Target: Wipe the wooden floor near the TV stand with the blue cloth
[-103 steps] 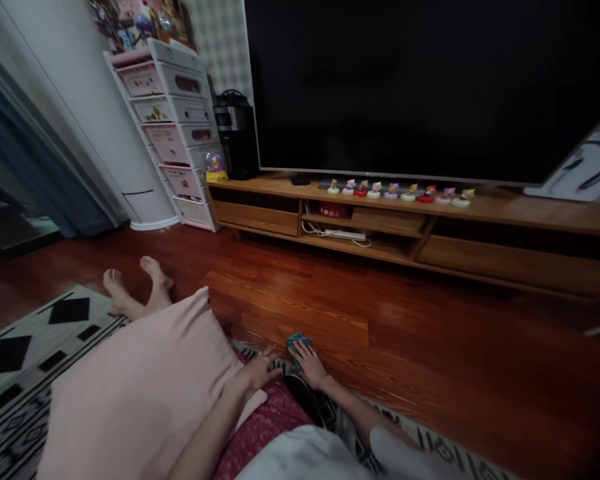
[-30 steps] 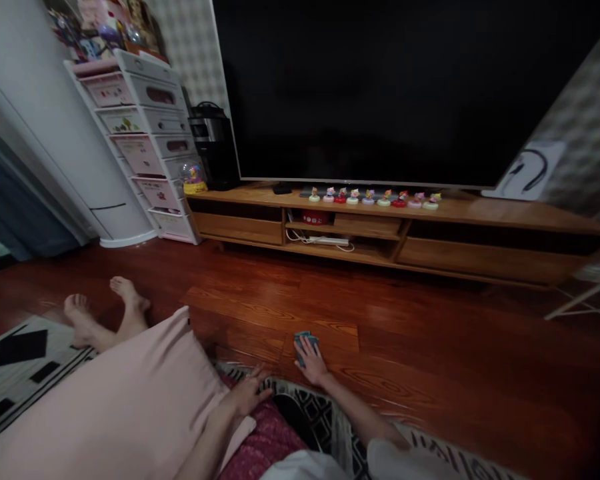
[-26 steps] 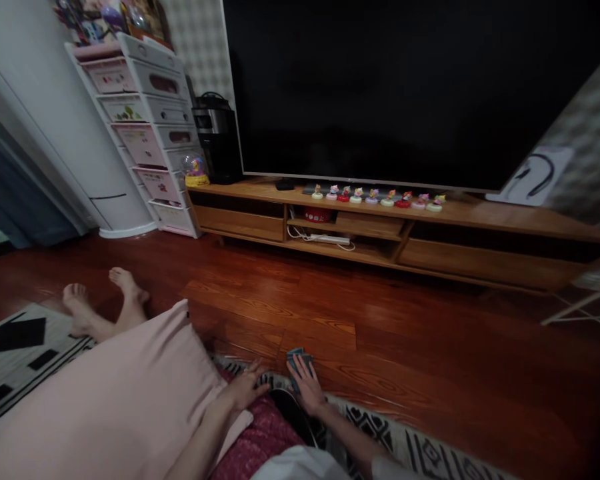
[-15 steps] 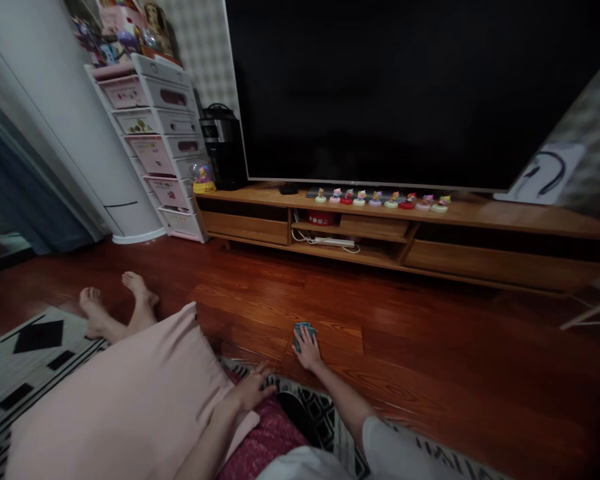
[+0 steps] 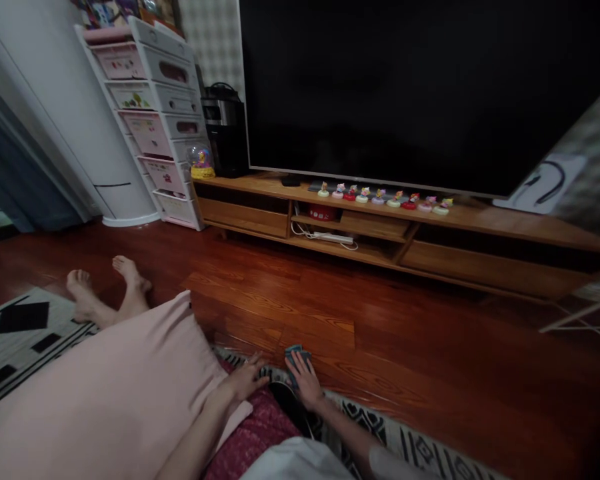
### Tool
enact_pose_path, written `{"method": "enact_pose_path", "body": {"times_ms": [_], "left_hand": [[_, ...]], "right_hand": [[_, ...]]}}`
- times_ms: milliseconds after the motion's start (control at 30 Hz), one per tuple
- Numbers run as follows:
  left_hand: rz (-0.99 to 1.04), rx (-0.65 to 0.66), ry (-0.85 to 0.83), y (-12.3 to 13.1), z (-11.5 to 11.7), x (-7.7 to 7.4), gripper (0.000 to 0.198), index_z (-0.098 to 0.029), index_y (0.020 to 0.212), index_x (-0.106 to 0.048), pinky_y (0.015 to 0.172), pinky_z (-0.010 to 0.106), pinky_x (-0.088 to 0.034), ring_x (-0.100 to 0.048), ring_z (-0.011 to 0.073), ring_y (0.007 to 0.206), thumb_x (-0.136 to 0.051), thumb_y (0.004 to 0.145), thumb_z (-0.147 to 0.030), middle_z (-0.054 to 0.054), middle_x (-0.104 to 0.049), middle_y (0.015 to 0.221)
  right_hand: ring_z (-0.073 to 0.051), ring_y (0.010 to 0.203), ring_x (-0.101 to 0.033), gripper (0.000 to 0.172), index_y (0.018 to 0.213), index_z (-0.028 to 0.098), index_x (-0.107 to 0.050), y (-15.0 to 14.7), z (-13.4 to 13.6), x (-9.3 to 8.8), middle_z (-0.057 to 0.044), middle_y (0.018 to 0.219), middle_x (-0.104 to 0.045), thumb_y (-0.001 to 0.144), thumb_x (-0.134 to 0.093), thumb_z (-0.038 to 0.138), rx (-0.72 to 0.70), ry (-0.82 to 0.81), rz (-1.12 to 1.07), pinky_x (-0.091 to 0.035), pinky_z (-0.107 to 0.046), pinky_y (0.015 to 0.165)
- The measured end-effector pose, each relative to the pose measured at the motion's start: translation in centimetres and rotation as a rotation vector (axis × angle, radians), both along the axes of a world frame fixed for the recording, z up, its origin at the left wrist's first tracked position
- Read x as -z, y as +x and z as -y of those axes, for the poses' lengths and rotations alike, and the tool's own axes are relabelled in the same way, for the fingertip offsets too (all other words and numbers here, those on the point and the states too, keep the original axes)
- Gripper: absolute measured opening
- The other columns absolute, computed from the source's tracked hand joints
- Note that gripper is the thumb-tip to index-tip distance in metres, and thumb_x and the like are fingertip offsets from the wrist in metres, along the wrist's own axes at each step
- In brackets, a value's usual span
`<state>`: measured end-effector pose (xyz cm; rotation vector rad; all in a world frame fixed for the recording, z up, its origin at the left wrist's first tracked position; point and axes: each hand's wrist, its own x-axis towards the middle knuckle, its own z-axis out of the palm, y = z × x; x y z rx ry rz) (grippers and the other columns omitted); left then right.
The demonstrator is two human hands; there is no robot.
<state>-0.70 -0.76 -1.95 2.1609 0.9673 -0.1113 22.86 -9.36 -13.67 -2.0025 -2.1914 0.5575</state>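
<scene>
Blue cloth (image 5: 293,349): on the floor (image 5: 405,333), drawn back nearer the rug (image 5: 423,448); I read that as a pulling stroke.
Right hand (image 5: 306,383): open, fingers spread flat over the cloth, from what I see.
Left hand (image 5: 247,380): open, loose beside the pillow (image 5: 105,387).

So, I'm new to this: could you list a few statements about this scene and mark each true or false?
1. The right hand lies over a blue item. True.
2. Both hands lie over the blue item. False: the left hand is apart from it, near the pink pillow.
3. Small figurines stand in a row before the television. True.
4. The domed ornament has a yellow base. True.
5. The television shows a bright picture. False: it is dark.
</scene>
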Motion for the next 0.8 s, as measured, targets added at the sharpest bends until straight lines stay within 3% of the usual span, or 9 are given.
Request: {"method": "enact_pose_path", "body": {"times_ms": [200, 333, 433, 667, 733, 800], "left_hand": [[-0.002, 0.011, 0.001, -0.2, -0.2, -0.2, 0.061, -0.024, 0.143, -0.046, 0.119, 0.038, -0.023, -0.028, 0.0269, 0.145, -0.051, 0.09, -0.055, 0.006, -0.038, 0.154], [0.002, 0.015, 0.018, -0.2, -0.1, -0.5, 0.062, -0.023, 0.143, -0.046, 0.119, 0.038, -0.023, -0.028, 0.0268, 0.144, -0.049, 0.091, -0.056, 0.007, -0.039, 0.154], [-0.005, 0.008, 0.024, -0.1, 0.0, -0.7, 0.061, -0.021, 0.143, -0.046, 0.118, 0.037, -0.024, -0.029, 0.0275, 0.144, -0.049, 0.091, -0.053, 0.008, -0.036, 0.156], [0.008, 0.006, 0.018, -0.1, 0.1, -0.1, 0.061, -0.022, 0.142, -0.047, 0.119, 0.038, -0.023, -0.027, 0.0275, 0.145, -0.05, 0.09, -0.053, 0.007, -0.038, 0.155], [0.007, 0.003, 0.006, -0.1, 0.1, 0.1, 0.062, -0.023, 0.143, -0.046, 0.119, 0.039, -0.023, -0.026, 0.0276, 0.145, -0.051, 0.09, -0.056, 0.006, -0.037, 0.155], [-0.002, 0.002, -0.003, -0.1, 0.1, 0.0, 0.063, -0.023, 0.143, -0.045, 0.119, 0.039, -0.023, -0.026, 0.0275, 0.145, -0.051, 0.09, -0.057, 0.007, -0.036, 0.156]], "right_hand": [[-0.02, 0.149, -0.008, 0.058, 0.154, 0.027, -0.024, 0.9, -8.8, -3.9, -0.003, 0.162, -0.013, 0.098, -0.033, 0.039, 0.182, 0.014, 0.047, -0.01, -0.044, 0.118], [-0.021, 0.149, -0.006, 0.059, 0.154, 0.026, -0.023, 0.8, -11.9, -4.5, -0.005, 0.163, -0.011, 0.098, -0.031, 0.041, 0.252, -0.02, 0.047, -0.009, -0.045, 0.118], [-0.021, 0.149, -0.005, 0.059, 0.154, 0.028, -0.024, 0.5, -10.1, -3.5, -0.003, 0.163, -0.011, 0.097, -0.034, 0.042, 0.177, -0.008, 0.036, -0.008, -0.046, 0.118], [-0.019, 0.149, -0.001, 0.063, 0.155, 0.033, -0.014, 0.8, 0.7, 0.1, 0.001, 0.163, -0.003, 0.097, -0.037, 0.042, 0.007, 0.014, 0.011, -0.006, -0.044, 0.119], [-0.018, 0.149, -0.002, 0.062, 0.155, 0.034, -0.014, 1.1, 1.4, -0.1, 0.002, 0.163, -0.004, 0.097, -0.036, 0.043, 0.016, 0.009, 0.011, -0.007, -0.043, 0.119], [-0.018, 0.149, -0.003, 0.061, 0.154, 0.033, -0.017, 1.4, 0.1, -0.9, 0.002, 0.163, -0.007, 0.097, -0.036, 0.043, 0.054, -0.006, 0.021, -0.008, -0.043, 0.119]]}}
